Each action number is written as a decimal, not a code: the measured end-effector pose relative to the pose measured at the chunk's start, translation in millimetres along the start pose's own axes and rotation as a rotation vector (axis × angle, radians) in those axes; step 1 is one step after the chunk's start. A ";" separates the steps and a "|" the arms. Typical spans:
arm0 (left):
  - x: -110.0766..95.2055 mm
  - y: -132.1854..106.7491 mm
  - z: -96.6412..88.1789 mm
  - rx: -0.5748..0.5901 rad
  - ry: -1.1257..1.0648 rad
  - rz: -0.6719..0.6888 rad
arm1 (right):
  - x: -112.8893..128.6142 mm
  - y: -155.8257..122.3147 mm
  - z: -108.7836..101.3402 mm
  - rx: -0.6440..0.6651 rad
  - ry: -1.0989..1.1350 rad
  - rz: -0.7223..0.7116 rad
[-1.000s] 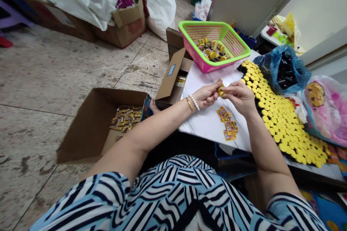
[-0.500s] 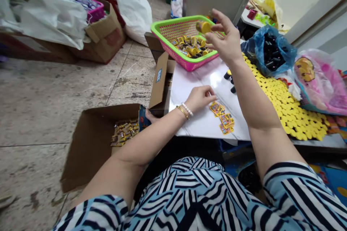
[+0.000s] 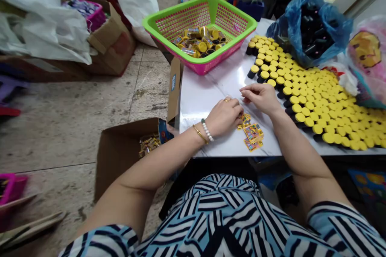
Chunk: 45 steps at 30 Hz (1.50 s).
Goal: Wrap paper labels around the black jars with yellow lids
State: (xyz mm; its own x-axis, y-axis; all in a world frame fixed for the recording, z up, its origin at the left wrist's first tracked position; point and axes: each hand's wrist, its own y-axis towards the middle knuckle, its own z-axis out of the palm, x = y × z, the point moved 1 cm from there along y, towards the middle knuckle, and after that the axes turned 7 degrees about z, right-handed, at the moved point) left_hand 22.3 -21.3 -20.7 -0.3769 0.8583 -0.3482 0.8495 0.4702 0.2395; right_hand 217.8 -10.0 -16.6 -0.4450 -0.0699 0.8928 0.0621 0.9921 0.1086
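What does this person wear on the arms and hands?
The left hand has a gold ring; its wrist carries a gold bangle and a pearl bracelet. The right hand shows no jewellery. Short sleeves are striped blue, black and white.

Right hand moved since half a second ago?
Yes. The right hand dropped from beside the green-and-pink plastic basket toward the person, onto the white tabletop near the small yellow stickers.

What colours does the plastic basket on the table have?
The basket has a green rim and pink mesh walls; head view.
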 end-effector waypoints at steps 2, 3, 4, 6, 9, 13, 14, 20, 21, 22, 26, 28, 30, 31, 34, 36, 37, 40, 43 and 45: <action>-3.7 6.2 -3.6 0.040 0.029 -0.024 | -7.2 4.3 2.8 -0.009 -0.028 -0.021; -4.8 9.7 -5.5 0.067 0.030 -0.027 | -8.8 5.7 3.2 -0.012 -0.042 -0.040; -5.5 13.2 -7.2 0.098 0.022 -0.027 | -9.5 6.3 2.8 -0.016 -0.048 -0.057; -5.6 19.5 -9.8 0.157 -0.011 -0.026 | -9.6 5.8 -0.4 -0.025 -0.041 -0.085; -5.4 26.7 -11.6 0.212 -0.064 -0.051 | -9.2 3.7 -6.6 -0.039 0.006 -0.103; -7.5 35.6 -11.1 0.324 -0.160 -0.055 | -8.5 2.3 -8.2 -0.042 0.028 -0.113; -8.3 38.1 -11.1 0.356 -0.168 -0.052 | -7.8 1.9 -7.5 -0.037 0.014 -0.120; -13.6 49.9 -13.2 0.417 -0.057 -0.028 | -2.0 -0.8 -6.1 -0.030 -0.077 -0.161; -15.2 50.5 -13.5 0.419 -0.032 -0.009 | -1.9 -0.5 -7.0 -0.041 -0.083 -0.169; -17.0 50.7 -13.6 0.417 -0.004 0.008 | -2.2 0.1 -8.0 -0.054 -0.086 -0.177; -24.5 49.2 -13.2 0.389 0.059 0.002 | -5.2 2.6 -10.8 -0.084 -0.085 -0.201; -26.2 46.9 -12.9 0.375 0.024 -0.050 | -6.1 2.7 -10.7 -0.070 -0.078 -0.204; -24.7 42.7 -14.1 0.348 -0.058 -0.105 | -5.8 1.8 -10.3 -0.048 -0.073 -0.203; -22.4 39.5 -15.5 0.335 -0.121 -0.131 | -5.3 1.1 -10.3 -0.040 -0.072 -0.203; -9.3 26.7 -23.5 0.239 -0.410 -0.274 | -3.0 -1.0 -11.1 -0.046 -0.065 -0.207; 2.1 17.8 -29.8 0.080 -0.634 -0.457 | -1.0 -2.5 -11.7 -0.047 -0.063 -0.210; 7.1 14.2 -32.1 -0.010 -0.727 -0.556 | 0.0 -3.2 -11.8 -0.046 -0.065 -0.210; 13.8 10.2 -32.6 -0.174 -0.877 -0.756 | 2.7 -5.7 -11.1 -0.041 -0.096 -0.206; 10.7 12.9 -26.2 -0.178 -0.871 -0.808 | 2.9 -6.8 -10.8 -0.040 -0.129 -0.203; 8.2 11.6 -23.4 -0.125 -0.682 -0.772 | 1.8 -5.6 -12.8 -0.040 -0.170 -0.204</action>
State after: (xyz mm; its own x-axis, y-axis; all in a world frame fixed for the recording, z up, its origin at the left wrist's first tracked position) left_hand 20.4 -4.0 0.5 -0.4799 0.0342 -0.8767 0.4064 0.8942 -0.1876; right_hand 228.1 -17.1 -10.1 -0.5956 -0.2458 0.7648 -0.0101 0.9543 0.2988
